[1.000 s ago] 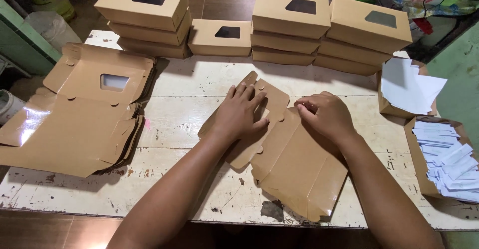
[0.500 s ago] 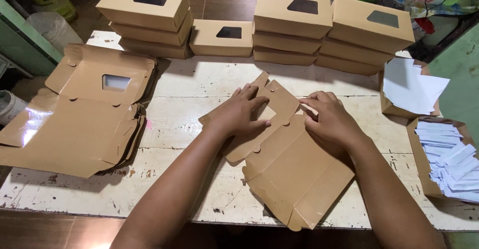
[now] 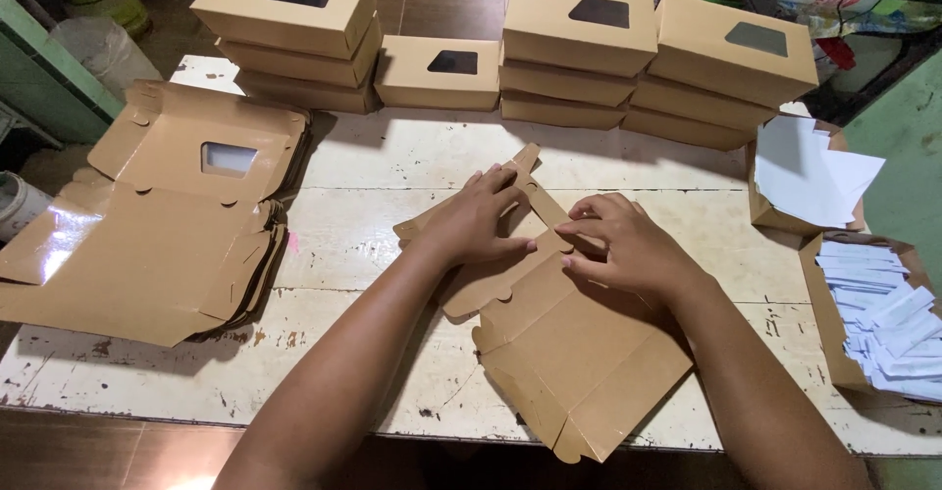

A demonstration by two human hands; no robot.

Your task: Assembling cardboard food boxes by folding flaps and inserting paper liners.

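Observation:
A flat brown cardboard box blank (image 3: 579,353) lies at an angle on the worn white table (image 3: 392,156), partly folded. My left hand (image 3: 471,220) presses down on its upper flap, fingers spread. My right hand (image 3: 628,245) rests on the fold line beside it, fingertips pinching the crease. Both hands touch the same blank and nearly meet at its middle.
A stack of unfolded windowed blanks (image 3: 147,225) lies at the left. Finished brown window boxes (image 3: 285,19) (image 3: 579,49) (image 3: 731,68) (image 3: 440,70) are stacked along the far edge. At the right, open boxes hold white paper sheets (image 3: 810,171) and white slips (image 3: 883,328).
The blank has been turned and shifted toward me. Both hands have moved closer together onto its central fold, and the upper flap now stands partly raised.

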